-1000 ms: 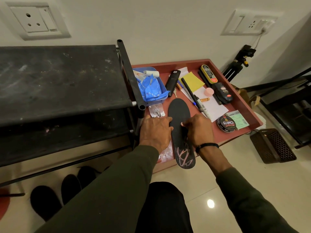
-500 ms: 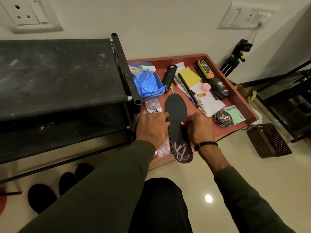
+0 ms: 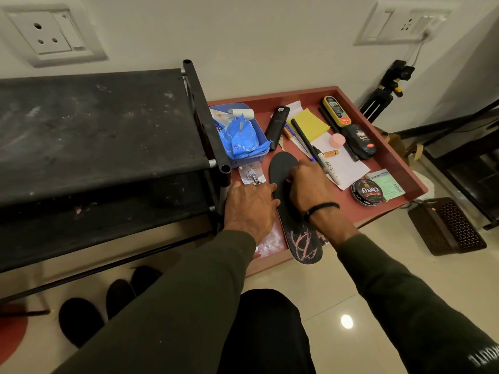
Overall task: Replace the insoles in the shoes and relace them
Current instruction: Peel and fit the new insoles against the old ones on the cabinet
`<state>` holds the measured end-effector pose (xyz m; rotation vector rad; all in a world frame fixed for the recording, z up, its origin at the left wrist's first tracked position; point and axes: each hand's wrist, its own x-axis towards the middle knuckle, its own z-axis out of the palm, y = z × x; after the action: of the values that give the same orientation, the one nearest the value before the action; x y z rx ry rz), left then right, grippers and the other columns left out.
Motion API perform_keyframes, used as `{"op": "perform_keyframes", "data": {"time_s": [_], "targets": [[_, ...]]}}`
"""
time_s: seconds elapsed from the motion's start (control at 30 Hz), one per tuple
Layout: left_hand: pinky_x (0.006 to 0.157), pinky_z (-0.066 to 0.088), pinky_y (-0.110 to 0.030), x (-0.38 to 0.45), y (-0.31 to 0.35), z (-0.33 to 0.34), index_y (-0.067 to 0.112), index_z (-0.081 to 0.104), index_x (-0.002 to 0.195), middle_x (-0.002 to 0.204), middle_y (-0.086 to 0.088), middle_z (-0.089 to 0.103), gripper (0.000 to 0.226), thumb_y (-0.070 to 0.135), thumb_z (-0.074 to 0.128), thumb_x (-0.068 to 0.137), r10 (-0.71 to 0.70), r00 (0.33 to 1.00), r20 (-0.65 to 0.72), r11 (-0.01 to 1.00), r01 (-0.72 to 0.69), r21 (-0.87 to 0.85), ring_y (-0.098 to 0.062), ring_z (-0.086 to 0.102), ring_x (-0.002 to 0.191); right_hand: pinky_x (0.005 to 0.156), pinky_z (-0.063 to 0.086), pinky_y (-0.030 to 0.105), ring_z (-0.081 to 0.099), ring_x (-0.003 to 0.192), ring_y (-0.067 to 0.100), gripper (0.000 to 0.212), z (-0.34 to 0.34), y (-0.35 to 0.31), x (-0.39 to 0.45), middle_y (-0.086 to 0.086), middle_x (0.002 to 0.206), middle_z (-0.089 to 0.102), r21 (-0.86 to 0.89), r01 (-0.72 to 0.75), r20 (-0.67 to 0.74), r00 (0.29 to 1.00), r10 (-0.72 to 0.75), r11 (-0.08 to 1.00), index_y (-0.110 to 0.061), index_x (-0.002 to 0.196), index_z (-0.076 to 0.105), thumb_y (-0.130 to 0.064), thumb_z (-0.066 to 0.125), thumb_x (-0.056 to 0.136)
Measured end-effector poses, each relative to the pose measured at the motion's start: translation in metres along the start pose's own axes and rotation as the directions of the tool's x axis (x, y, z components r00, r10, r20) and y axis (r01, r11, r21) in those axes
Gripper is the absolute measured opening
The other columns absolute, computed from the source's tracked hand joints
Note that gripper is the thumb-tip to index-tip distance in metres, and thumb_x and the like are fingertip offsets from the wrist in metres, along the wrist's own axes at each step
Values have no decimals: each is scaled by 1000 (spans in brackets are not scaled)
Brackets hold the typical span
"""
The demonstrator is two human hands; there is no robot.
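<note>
Black insole [image 3: 287, 201] lies flat on the red desk [image 3: 388, 155], long axis running near-to-far with a slight lean: rounded toe end points away toward the wall, heel end (pink scribbled logo on it) points back at the person and overhangs the desk's near edge.

Left hand [image 3: 249, 209] rests palm down just left of the insole, fingers straight and spread, fingertips touching the insole's left edge; it lies partly on a clear plastic packet [image 3: 271, 242].

Right hand [image 3: 307, 186] is over the forward half of the insole, fingers curled down onto it near the toe; whether they pinch the edge or only press cannot be told from this angle. A black band circles that wrist.

Also on the desk:
- blue tray [image 3: 243, 130] of wrappers, far left
- packet with a metal hook [image 3: 252, 172], just beyond the left hand
- pens, a marker and yellow paper, centre
- round shoe polish tin [image 3: 366, 192], right of the right hand
- polish applicators along the far right rim

Black shoe rack [image 3: 108, 130] stands to the left, touching the desk's side; dark shoes [image 3: 81, 321] sit on the floor under it.
</note>
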<state>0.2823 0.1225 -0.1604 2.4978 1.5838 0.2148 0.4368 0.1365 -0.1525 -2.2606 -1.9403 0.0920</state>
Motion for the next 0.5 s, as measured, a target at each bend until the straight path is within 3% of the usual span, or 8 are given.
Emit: {"op": "perform_keyframes", "data": {"time_s": [0.13,0.27,0.37,0.5], "targets": [[99,36,-40,0,-1,2,33,53,143,119,5,72,44,49,49,103,4,1000,-9,1000,-4,-10,-21,66,108,62,51,41,54,75,27,21,2,-4,-58,8,90,57,46,98,-6,995,-98,994,-10,83,74,-18,57,92],[100,36,-40,0,-1,0,32,52,145,122,4,71,45,49,46,104,12,1000,-7,1000,-12,5,-21,65,111,64,52,38,56,76,26,8,-3,0,-91,6,85,62,44,206,35,978,-207,978,-12,84,77,-10,70,87],[101,36,-40,-1,-1,0,31,52,145,124,4,70,45,48,47,104,11,1000,-7,1000,-11,-2,-21,64,112,62,46,36,57,77,29,5,-2,1,-77,7,84,61,53,147,51,987,-150,988,-10,83,73,-9,71,87],[100,37,-41,-2,0,-3,32,56,141,119,3,71,41,47,50,103,8,1000,-17,1000,-8,-7,-22,65,108,68,49,35,59,83,27,8,-3,1,-23,8,91,64,187,-94,34,995,89,978,-10,92,62,-11,69,91]]}}
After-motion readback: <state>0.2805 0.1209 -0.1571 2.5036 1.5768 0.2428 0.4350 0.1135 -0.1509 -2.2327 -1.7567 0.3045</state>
